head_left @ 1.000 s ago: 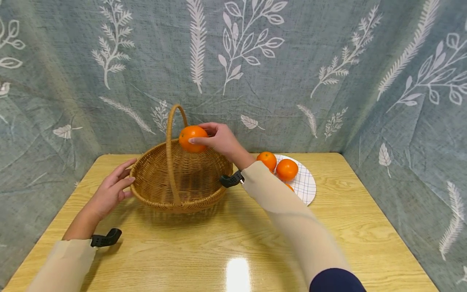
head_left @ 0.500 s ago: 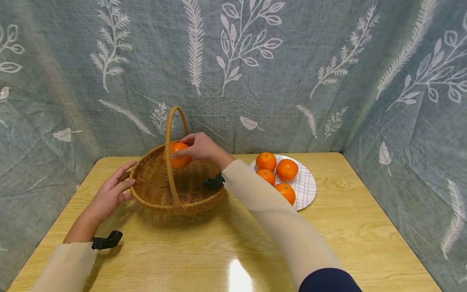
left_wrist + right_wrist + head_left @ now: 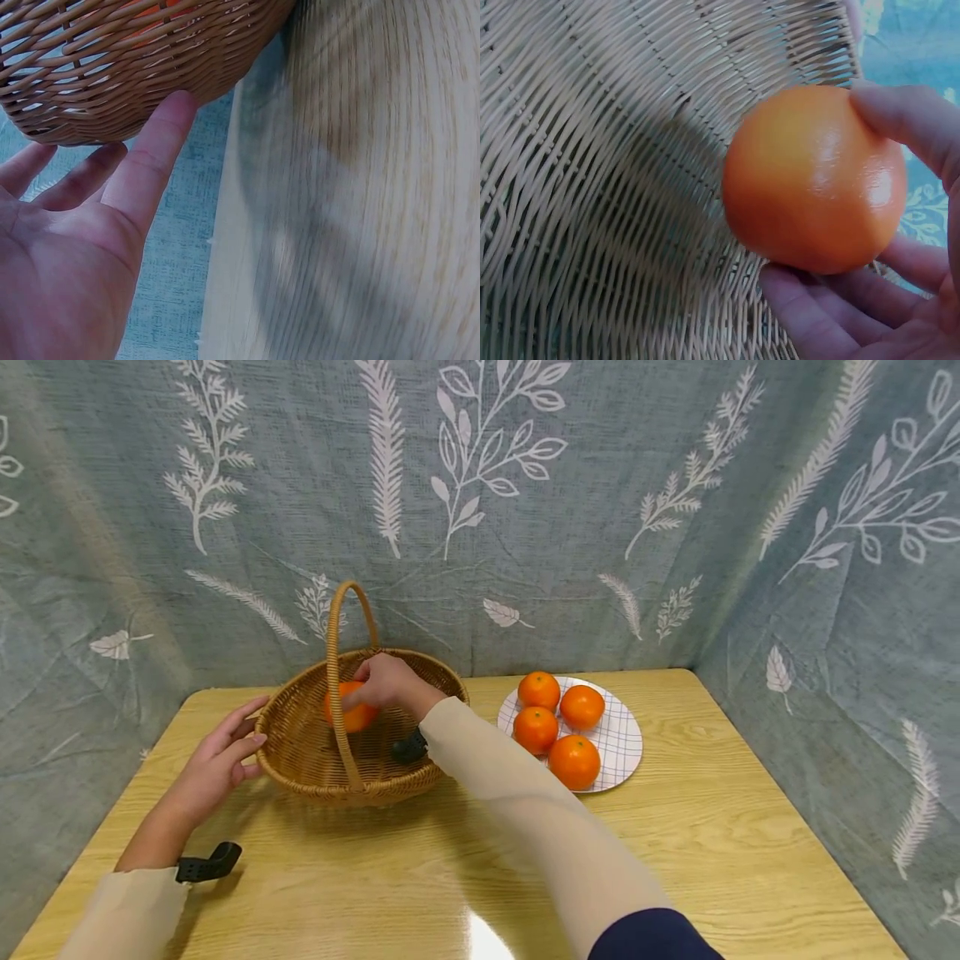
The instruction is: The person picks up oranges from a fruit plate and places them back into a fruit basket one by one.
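Note:
A brown wicker basket (image 3: pixel 300 760) with a tall arched handle (image 3: pixel 333 643) stands on the left side of the table. Inside it, my right hand (image 3: pixel 392 682) holds an orange (image 3: pixel 362 717) partly crossed by the handle. The right wrist view shows that orange (image 3: pixel 814 180) between the thumb and the fingers underneath, near the woven wall. My left hand (image 3: pixel 210 768) touches the basket's left side with fingers extended. Up close in the left wrist view, a straight digit of the left hand (image 3: pixel 75 247) meets the outer weave (image 3: pixel 150 67).
A white checked plate (image 3: pixel 624 747) bearing several oranges (image 3: pixel 574 762) sits right of the basket. The wooden table (image 3: pixel 360 885) meets a grey-green patterned cloth (image 3: pixel 525 527) at its back and sides. My right forearm (image 3: pixel 517 802) crosses the table's middle.
My right hand has carried the orange left and down, from above the basket's rim to inside it. Oranges on the plate are now uncovered by the arm. The left hand stays at the basket.

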### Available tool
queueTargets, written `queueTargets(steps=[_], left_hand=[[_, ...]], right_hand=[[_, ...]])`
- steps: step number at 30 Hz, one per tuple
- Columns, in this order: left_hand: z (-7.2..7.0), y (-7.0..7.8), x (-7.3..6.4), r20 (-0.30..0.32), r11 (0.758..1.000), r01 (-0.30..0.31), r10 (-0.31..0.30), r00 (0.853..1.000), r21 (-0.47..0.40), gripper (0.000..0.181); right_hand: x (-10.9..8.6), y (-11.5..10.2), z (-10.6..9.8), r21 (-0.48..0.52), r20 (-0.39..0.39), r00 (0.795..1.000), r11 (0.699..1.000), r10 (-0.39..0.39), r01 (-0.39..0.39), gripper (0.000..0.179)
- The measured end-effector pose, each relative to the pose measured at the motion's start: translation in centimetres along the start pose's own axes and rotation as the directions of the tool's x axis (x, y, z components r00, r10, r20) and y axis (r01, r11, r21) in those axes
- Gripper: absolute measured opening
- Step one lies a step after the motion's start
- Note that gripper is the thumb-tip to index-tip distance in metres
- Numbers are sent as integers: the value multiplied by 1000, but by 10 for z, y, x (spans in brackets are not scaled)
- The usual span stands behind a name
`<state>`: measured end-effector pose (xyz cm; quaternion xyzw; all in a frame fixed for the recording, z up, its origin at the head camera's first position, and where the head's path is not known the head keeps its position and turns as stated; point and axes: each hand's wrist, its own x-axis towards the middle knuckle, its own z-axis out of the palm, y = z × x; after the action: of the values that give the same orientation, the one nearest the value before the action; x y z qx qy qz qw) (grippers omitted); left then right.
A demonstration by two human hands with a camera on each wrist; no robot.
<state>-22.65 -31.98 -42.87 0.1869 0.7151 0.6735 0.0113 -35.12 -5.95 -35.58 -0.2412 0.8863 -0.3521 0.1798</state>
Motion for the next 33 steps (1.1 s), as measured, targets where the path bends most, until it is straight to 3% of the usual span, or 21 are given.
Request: queueTargets(steps=[5, 11, 15, 20, 21, 27, 33], left_hand=[[0, 0, -1, 8, 1000, -3, 3, 1000, 6, 59], [0, 0, -2, 5, 1000, -9, 9, 1000, -2, 58], [1, 1, -3, 4, 1000, -7, 7, 1000, 7, 59], [2, 3, -4, 6, 1000, -6, 6, 1000, 11, 59], [2, 3, -5, 7, 1000, -6, 6, 1000, 9, 59], [2, 2, -4, 9, 1000, -4, 4, 1000, 8, 59], [2, 4, -4, 14, 1000, 8, -9, 1000, 25, 59]], right_hand=[[3, -4, 4, -53, 14, 999, 998, 36, -35, 20], [7, -10, 7, -191, 100, 993, 980, 67, -47, 25], [9, -12, 13, -297, 174, 981, 954, 83, -28, 37], [10, -13, 19, -370, 166, 984, 929, 58, 7, 50], [9, -14, 19, -380, 158, 986, 925, 51, 13, 56], [7, -17, 17, -392, 170, 984, 920, 47, 23, 55], [0, -15, 9, -370, 219, 975, 927, 33, 51, 59]])
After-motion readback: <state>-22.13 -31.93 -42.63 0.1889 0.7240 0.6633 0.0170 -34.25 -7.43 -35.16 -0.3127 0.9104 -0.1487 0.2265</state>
